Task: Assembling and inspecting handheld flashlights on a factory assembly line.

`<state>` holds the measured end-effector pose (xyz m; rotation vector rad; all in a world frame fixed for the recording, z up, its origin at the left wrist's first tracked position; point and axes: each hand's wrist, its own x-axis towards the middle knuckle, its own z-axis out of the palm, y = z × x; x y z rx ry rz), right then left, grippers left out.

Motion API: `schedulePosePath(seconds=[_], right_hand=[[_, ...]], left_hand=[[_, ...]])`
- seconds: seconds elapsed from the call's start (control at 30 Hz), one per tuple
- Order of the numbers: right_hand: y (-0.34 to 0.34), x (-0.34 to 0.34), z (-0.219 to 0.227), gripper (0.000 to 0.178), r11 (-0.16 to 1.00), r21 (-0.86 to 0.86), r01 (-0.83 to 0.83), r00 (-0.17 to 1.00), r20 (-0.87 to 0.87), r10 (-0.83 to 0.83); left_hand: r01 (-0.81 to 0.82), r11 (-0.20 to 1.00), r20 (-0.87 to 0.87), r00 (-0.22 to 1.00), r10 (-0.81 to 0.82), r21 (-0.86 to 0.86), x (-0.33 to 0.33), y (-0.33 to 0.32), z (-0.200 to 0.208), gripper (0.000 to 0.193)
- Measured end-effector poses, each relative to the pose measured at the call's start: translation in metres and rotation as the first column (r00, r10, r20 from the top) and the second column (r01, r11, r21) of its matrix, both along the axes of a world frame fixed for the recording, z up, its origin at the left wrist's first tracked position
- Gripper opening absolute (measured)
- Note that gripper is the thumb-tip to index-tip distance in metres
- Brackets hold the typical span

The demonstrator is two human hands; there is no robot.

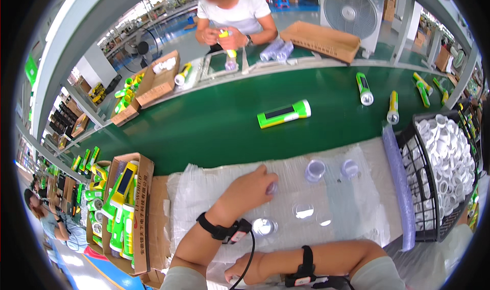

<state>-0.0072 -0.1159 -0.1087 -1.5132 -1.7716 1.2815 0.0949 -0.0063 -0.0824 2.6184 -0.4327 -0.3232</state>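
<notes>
My left hand (251,189) reaches over the plastic-covered worktop. Its fingers are closed round a clear round lens (272,189), of which only the edge shows. My right hand (246,268) is low at the near edge, its fingers curled downward. Whatever it holds is hidden, though a bit of white shows at the fingertips. On the clear plastic sheet (204,188) lie several more transparent round pieces: a cup-shaped lens (315,170), another lens (349,168) to its right, and flatter, shiny discs (303,210) nearer to me.
At left a cardboard box (145,213) holds green-yellow flashlights. A black basket (434,203) of white reflector-like rings stands at right, beside a rolled bubble-wrap strip (399,188). Beyond, a green conveyor belt (204,121) carries a flashlight (284,114) and others. A co-worker (235,14) sits opposite.
</notes>
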Motion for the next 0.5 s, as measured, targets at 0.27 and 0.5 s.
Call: schedulePosePath(seconds=[0.27,0.5], right_hand=[[0.002,0.009,-0.002,0.034,1.0,0.005,0.012,0.997,-0.075,-0.011],[-0.008,0.011,-0.001,0.032,0.999,-0.026,0.022,0.991,-0.129,-0.025]], left_hand=[[-0.045,0.999,0.125,0.991,0.046,-0.01,0.008,0.004,0.021,0.039],[-0.059,0.998,0.075,0.996,0.057,0.031,0.004,-0.008,0.016,0.043]])
